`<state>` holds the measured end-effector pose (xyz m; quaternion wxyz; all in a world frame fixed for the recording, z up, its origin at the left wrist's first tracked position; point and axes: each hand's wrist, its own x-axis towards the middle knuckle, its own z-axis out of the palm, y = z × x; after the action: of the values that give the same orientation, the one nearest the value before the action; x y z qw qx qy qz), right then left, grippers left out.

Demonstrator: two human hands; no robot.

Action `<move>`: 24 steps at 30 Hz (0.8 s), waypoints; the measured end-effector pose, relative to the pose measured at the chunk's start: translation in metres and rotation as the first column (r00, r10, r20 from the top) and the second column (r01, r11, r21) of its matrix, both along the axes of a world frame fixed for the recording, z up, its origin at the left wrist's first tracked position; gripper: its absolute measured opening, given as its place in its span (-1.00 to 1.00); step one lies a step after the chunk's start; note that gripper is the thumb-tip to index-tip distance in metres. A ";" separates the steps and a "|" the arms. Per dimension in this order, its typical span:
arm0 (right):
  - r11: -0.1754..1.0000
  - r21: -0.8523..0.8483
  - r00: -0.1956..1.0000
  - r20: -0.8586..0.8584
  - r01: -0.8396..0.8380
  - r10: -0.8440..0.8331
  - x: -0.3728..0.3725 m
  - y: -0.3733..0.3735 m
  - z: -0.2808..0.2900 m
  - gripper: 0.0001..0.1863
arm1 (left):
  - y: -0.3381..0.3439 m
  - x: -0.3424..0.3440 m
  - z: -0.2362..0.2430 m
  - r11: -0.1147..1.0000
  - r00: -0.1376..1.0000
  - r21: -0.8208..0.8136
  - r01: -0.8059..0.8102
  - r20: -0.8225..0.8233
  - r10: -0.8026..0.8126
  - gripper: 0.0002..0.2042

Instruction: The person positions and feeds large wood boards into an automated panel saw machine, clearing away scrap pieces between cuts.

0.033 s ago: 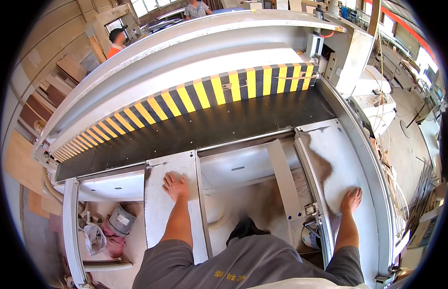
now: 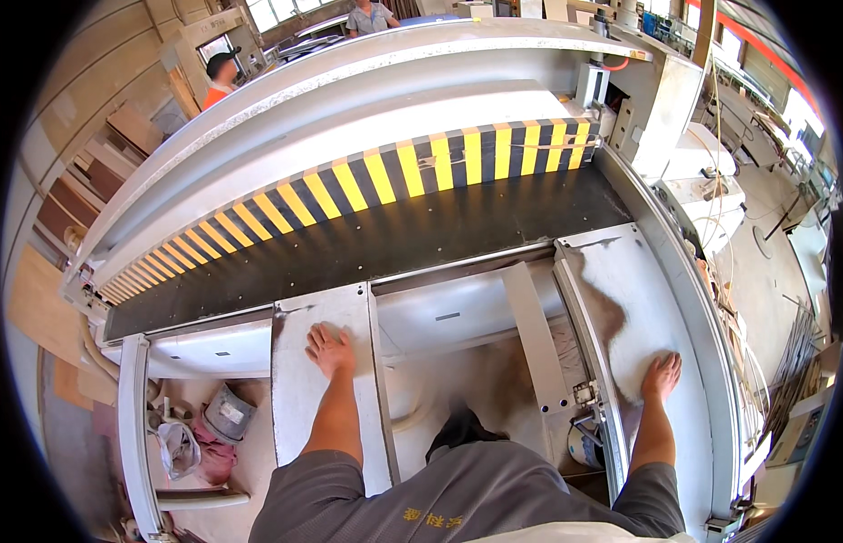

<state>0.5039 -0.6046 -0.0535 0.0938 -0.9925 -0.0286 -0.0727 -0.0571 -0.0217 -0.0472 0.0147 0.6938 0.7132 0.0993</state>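
My left hand (image 2: 329, 350) rests flat, fingers apart, on a pale metal support panel (image 2: 317, 416) that juts toward me from the machine. On a wider metal panel (image 2: 661, 303) at the right lies my right hand (image 2: 661, 376), palm down with its fingers stretched out. Neither hand holds anything. Beyond both panels runs the machine's long dark bed (image 2: 385, 240). A guard strip with yellow and black stripes (image 2: 431, 167) stands along the bed's far side, under a large white beam (image 2: 349, 86).
Between the panels is an open gap with a slanted metal bar (image 2: 535, 344). A grey bucket (image 2: 229, 414) and a reddish cloth (image 2: 218, 457) lie on the floor at left. A metal rail (image 2: 136, 425) borders that side. Two people (image 2: 220, 81) are behind the machine.
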 end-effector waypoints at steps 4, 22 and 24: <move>1.000 -0.020 1.000 -0.002 -0.006 0.006 0.002 -0.001 0.000 -0.33 | 0.000 0.000 0.001 1.000 1.000 -0.014 -0.003 -0.001 0.003 -0.29; 1.000 -0.012 1.000 -0.013 -0.020 0.020 0.005 0.000 -0.004 -0.36 | 0.003 -0.007 -0.009 1.000 1.000 0.007 0.005 0.026 -0.005 -0.28; 1.000 -0.019 1.000 -0.015 -0.016 0.016 0.005 0.000 -0.004 -0.36 | 0.003 -0.007 -0.010 1.000 1.000 0.015 0.003 0.015 -0.004 -0.28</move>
<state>0.5087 -0.6042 -0.0573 0.0850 -0.9936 -0.0366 -0.0641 -0.0640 -0.0186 -0.0577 0.0152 0.6943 0.7111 0.1098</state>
